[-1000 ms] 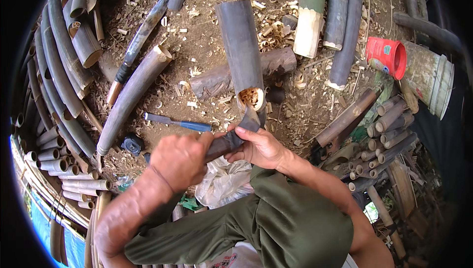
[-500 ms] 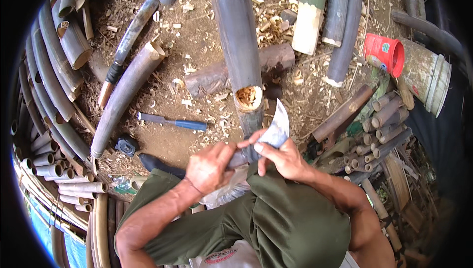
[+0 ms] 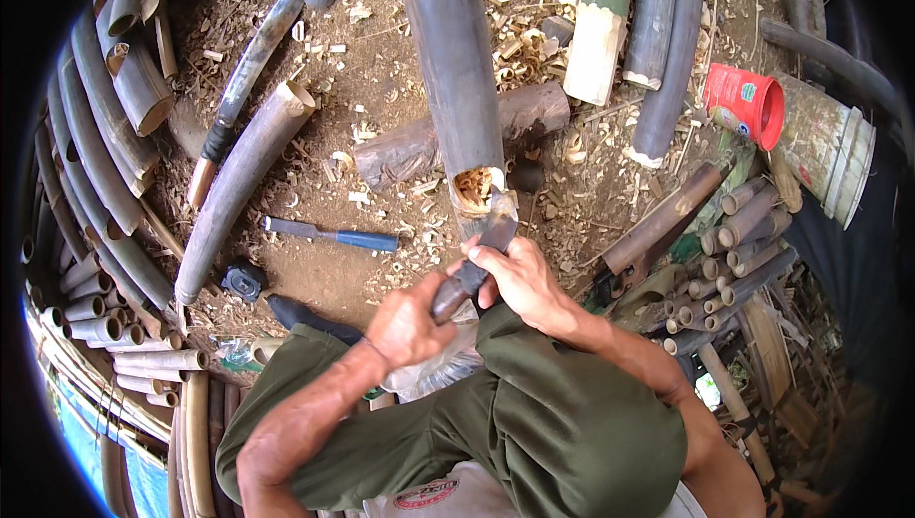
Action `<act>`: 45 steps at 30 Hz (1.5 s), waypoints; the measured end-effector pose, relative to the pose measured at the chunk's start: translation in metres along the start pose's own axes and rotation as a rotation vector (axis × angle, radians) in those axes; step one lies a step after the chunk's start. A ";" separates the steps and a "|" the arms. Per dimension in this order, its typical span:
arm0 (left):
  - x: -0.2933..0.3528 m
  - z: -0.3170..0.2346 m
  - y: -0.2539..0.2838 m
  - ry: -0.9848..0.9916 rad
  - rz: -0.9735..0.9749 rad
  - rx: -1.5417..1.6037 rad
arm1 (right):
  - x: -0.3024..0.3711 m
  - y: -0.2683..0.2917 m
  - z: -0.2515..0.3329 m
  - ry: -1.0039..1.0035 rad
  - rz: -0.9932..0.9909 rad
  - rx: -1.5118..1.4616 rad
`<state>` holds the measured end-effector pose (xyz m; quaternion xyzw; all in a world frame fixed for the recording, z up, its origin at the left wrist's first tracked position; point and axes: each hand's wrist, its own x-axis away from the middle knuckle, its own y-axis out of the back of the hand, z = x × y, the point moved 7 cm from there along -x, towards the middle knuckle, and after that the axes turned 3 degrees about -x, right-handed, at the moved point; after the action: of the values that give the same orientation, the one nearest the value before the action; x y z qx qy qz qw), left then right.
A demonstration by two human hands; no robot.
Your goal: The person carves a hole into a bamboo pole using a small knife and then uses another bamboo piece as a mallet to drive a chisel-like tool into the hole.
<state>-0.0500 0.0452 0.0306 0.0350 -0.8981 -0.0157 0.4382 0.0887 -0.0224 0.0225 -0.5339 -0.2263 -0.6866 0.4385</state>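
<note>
A thick, dark bamboo section (image 3: 453,80) points away from me, with a pale hollow notch (image 3: 474,192) cut near its close end. My left hand (image 3: 412,321) is closed around the handle of a knife (image 3: 498,228). At the base of the blade my right hand (image 3: 526,282) is closed too, its thumb lying along the knife. The blade's tip meets the lower rim of the notch, where wood chips sit inside. Part of the bamboo's near end is hidden behind my hands and the knife.
Under the bamboo lies a short log (image 3: 400,151). A blue-handled chisel (image 3: 357,240) and a tape measure (image 3: 245,282) rest on the chip-strewn ground. Bamboo poles (image 3: 253,189) are at left. A red bucket (image 3: 770,110) and stacked bamboo pieces (image 3: 748,223) stand at right.
The knife's blade has turned and swung from pointing up beside the bamboo to its notch. My right hand has shifted left and up with it; the bamboo has barely moved.
</note>
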 end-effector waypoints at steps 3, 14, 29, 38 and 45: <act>-0.009 -0.009 -0.050 0.030 -0.086 0.256 | 0.003 0.014 0.008 0.166 -0.120 0.304; 0.025 -0.048 0.056 -0.219 -0.253 -0.648 | 0.003 -0.021 -0.004 0.036 0.409 -0.449; 0.019 -0.029 0.021 -0.360 -0.269 -0.470 | 0.028 -0.003 0.007 0.040 0.334 -0.038; -0.003 -0.032 0.071 0.016 0.284 -0.394 | -0.003 -0.022 -0.005 -0.170 0.269 -0.411; -0.014 -0.005 -0.026 0.101 0.044 0.151 | -0.003 0.010 0.006 0.104 -0.134 0.267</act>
<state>-0.0362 0.0208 0.0215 0.0489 -0.8740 0.0637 0.4792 0.1009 -0.0218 0.0202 -0.4184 -0.3274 -0.7050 0.4699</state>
